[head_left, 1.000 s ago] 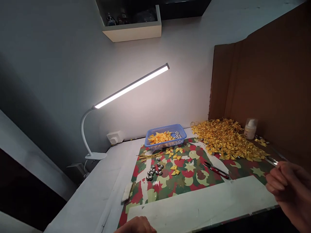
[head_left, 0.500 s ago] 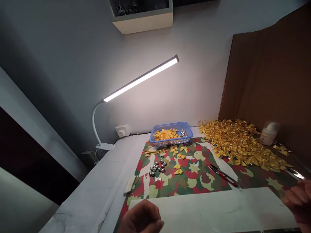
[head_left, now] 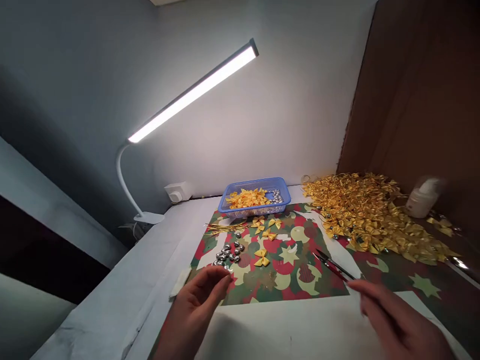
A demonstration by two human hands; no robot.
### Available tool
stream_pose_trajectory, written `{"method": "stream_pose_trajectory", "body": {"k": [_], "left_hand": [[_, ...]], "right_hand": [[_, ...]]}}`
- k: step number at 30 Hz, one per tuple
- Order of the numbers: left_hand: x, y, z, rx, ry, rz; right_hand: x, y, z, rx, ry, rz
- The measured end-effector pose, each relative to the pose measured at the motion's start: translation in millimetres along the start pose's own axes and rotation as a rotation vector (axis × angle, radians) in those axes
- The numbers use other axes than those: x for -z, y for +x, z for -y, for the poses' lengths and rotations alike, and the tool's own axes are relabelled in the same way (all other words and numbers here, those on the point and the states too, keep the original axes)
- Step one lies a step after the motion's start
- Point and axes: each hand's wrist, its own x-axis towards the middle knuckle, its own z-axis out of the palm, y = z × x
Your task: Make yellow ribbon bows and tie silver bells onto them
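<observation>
My left hand (head_left: pixel 197 300) hovers over the near left of a patterned red, green and cream mat (head_left: pixel 285 272), fingers loosely curled and apart, holding nothing, its fingertips close to a cluster of small silver bells (head_left: pixel 227 253). My right hand (head_left: pixel 393 320) reaches in from the lower right with fingers stretched out and blurred, just short of red-handled scissors (head_left: pixel 332 265). A yellow ribbon bow (head_left: pixel 261 258) lies on the mat between the bells and the scissors, with more bows (head_left: pixel 267 226) further back.
A blue basket (head_left: pixel 255 196) with yellow bows and bells stands at the back. A big heap of gold bows (head_left: pixel 371 217) fills the right, beside a white bottle (head_left: pixel 422 197) and a cardboard wall (head_left: pixel 423 90). A clamp lamp (head_left: pixel 187 100) lights the desk; gold wires (head_left: pixel 225 229) lie left.
Both hands have come forward over the mat: the left rose from the bottom edge and opened, the right swung in from the far right towards the scissors. The camera tilted down.
</observation>
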Motion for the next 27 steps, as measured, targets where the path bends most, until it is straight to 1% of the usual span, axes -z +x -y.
{"method": "stream_pose_trajectory", "body": {"k": [1, 2, 3, 5, 7, 11, 16, 19, 23, 25, 27], "left_hand": [[-8, 1, -2, -0.009, 0.019, 0.033], [-14, 3, -4, -0.018, 0.037, 0.064], [-20, 5, -5, -0.024, 0.054, 0.092], [-26, 12, -6, -0.041, 0.09, 0.126], [-29, 21, -7, -0.072, 0.137, 0.138], [-34, 45, -8, -0.167, 0.306, 0.14], [-58, 69, -8, -0.251, 0.523, 0.205], [-69, 78, -3, -0.276, 0.594, 0.23], [-74, 85, 1, -0.243, 0.591, 0.229], [-74, 85, 1, -0.193, 0.542, 0.211], [-76, 78, 1, -0.116, 0.445, 0.215]], "right_hand": [[-7, 7, -2, 0.076, -0.119, 0.049], [-13, 14, -6, 0.131, -0.244, 0.068], [-18, 22, -10, 0.167, -0.362, 0.081], [-22, 33, -21, 0.186, -0.476, 0.097], [-21, 37, -32, 0.2, -0.518, 0.114], [-10, 35, -51, 0.297, -0.632, 0.126], [4, 30, -65, 0.36, -0.716, 0.108], [12, 30, -66, 0.34, -0.726, 0.09], [19, 32, -62, 0.289, -0.748, 0.023], [20, 33, -61, 0.267, -0.76, -0.004], [20, 34, -59, 0.253, -0.747, -0.033]]}}
